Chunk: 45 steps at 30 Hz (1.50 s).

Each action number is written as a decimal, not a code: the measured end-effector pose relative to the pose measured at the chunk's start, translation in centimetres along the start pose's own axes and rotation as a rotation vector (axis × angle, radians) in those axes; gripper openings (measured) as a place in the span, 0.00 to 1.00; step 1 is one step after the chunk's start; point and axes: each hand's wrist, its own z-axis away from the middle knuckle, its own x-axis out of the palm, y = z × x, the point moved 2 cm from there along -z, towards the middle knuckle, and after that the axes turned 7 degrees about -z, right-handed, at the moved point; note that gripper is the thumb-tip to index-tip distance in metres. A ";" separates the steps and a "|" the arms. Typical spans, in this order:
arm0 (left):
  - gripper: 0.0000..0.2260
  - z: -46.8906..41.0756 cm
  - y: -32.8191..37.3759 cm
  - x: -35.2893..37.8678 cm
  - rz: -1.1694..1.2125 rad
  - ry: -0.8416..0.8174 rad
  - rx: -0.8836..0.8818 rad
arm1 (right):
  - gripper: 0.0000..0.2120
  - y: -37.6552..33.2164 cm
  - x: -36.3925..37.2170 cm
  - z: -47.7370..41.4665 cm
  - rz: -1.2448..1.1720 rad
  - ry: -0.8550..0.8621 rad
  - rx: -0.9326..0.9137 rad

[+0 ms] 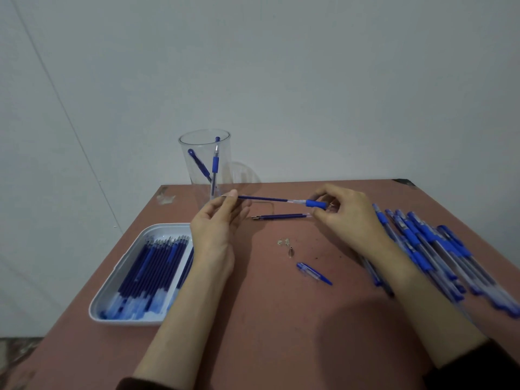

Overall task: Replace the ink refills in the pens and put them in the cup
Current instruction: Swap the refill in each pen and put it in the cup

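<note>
Left hand (218,223) pinches refill (264,199) tip; right hand (349,218) pinches barrel (316,204). Refill spans between hands, half in barrel. Hold both in line, slide straight, avoid bending. Cup (205,164) just beyond left hand.

The cup (204,164) at the table's far edge is clear glossy plastic. The table (281,319) is matt, scuffed, chipped at its far left corner. The tray (108,285) by the left edge is smooth white plastic. My left hand (216,229) pinches a smooth dark-blue plastic refill (261,198), my right hand (349,218) the pen (316,204) with its matt blue grip; the tip (291,251) mid-table looks metal, shiny
</note>
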 end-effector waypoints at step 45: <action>0.12 -6.6 -1.8 4.2 -1.671 -0.688 0.467 | 0.08 0.9 -0.8 -0.4 -0.010 0.043 0.044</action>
